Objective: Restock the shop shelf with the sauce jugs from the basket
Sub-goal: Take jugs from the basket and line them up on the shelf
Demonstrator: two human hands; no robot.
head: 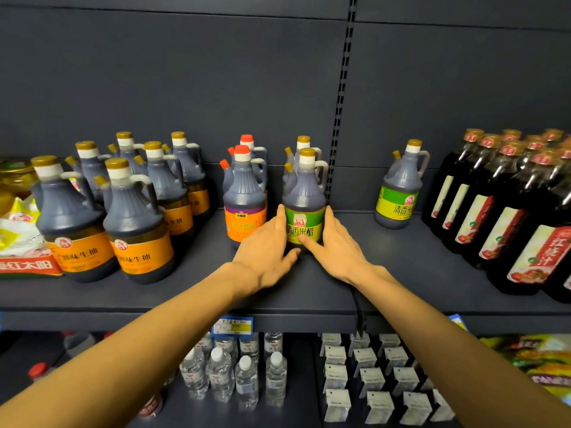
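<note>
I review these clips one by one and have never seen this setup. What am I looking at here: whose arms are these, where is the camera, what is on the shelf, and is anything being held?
There is no machine here: a person wears one wide-angle camera on the head, so you see their own bare arms reaching forward. The left hand and the right hand press with fairly straight fingers on either side of a green-label jug that stands upright on the dark shelf. A second like it stands right behind, and one more green-label jug stands apart to the right. Beside the left hand is an orange-label jug with a red cap; further left stands a group of orange-label jugs. Tall dark bottles fill the right end. Small water bottles sit on the shelf below. The basket is out of view.
</note>
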